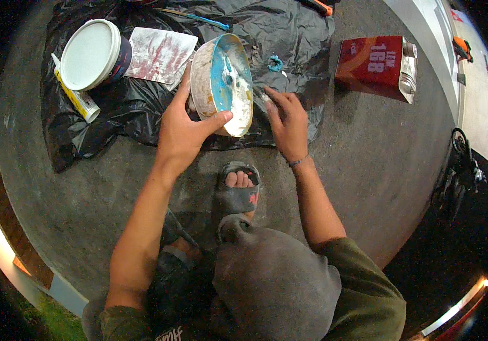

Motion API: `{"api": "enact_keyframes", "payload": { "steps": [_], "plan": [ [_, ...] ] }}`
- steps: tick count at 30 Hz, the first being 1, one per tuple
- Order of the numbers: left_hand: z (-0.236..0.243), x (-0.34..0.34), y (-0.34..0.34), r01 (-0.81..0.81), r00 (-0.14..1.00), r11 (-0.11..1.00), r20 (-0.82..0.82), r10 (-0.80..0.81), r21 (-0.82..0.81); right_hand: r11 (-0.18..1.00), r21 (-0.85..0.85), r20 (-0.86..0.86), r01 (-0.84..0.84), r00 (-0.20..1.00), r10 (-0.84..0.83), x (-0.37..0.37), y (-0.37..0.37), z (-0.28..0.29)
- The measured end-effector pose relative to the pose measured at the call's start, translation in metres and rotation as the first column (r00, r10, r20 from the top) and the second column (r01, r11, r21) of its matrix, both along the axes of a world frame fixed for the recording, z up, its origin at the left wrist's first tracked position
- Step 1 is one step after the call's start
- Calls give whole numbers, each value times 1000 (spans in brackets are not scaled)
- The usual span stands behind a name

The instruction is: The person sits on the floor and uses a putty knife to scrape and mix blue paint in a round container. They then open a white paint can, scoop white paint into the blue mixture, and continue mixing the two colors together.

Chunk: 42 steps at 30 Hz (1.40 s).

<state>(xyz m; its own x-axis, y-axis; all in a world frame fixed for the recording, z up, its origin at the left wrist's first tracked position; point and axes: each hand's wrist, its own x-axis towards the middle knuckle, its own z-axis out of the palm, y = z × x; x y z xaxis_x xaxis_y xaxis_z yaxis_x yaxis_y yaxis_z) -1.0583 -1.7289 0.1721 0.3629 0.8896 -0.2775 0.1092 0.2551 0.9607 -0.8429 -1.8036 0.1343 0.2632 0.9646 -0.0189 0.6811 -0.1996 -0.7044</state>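
Observation:
A round bowl (203, 85) with a worn, dirty-white outside and a blue inside tilts in my left hand (179, 128). My thumb presses its near rim and the fingers go round behind its outer wall. White paste or powder (241, 108) clings to the inside, with yellowish smears at the rim. Just right of the bowl, apart from it, is my right hand (289, 122). Its thumb and index finger come together in a pinch, with whitish tips. Whether anything small is between them I cannot make out.
Black plastic sheet (136, 122) covers the ground under the bowl. Left lie a lidded white tub (90, 54), a yellow-white tube (79, 99) and a stained sheet (158, 54). Beyond are a blue stick (198, 19) and a blue crumpled scrap (275, 63). A red can (369, 65) stands right.

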Motion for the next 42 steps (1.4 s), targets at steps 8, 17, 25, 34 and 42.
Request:
{"api": "enact_keyframes", "payload": {
  "steps": [8,17,25,34,42],
  "plan": [
    [1,-14,16,106,986,992,-135,-95,71,970,65,194,-234,957,218,25,34,-2],
    [-4,-17,15,130,987,989,-106,-122,71,967,-77,0,-242,970,243,24,26,-8],
    [-8,-12,14,127,990,989,-69,-121,78,957,-11,-92,-289,954,287,32,10,-8],
    [-4,-13,12,9,999,994,44,-4,-105,993,85,-287,85,956,-57,37,-3,32],
    [1,-8,10,-34,994,964,88,59,-264,910,392,175,133,960,-216,23,-12,-16]
  ]
}}
